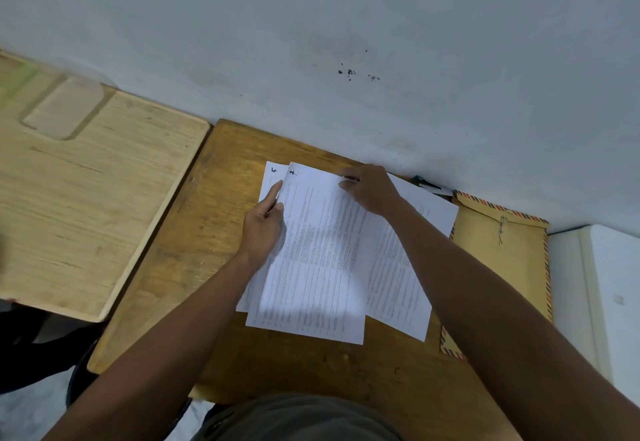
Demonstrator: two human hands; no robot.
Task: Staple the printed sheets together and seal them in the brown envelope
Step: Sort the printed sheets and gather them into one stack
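Several printed white sheets (pixel 318 260) lie fanned out on a brown wooden desk (pixel 221 218). My left hand (pixel 265 224) holds the left edge of the top sheet, forefinger stretched along it. My right hand (pixel 370 189) pinches the far edge of the same sheet near the wall. A brown envelope (pixel 498 257) with striped borders and a string clasp lies to the right, partly under the sheets. A dark stapler-like object (pixel 427 184) peeks out by the wall behind the sheets; most of it is hidden.
A lighter wooden desk (pixel 86 198) with a recessed tray stands to the left, separated by a narrow gap. A pale wall (pixel 346 42) runs along the far edge of both desks. A white surface (pixel 602 284) borders the right side.
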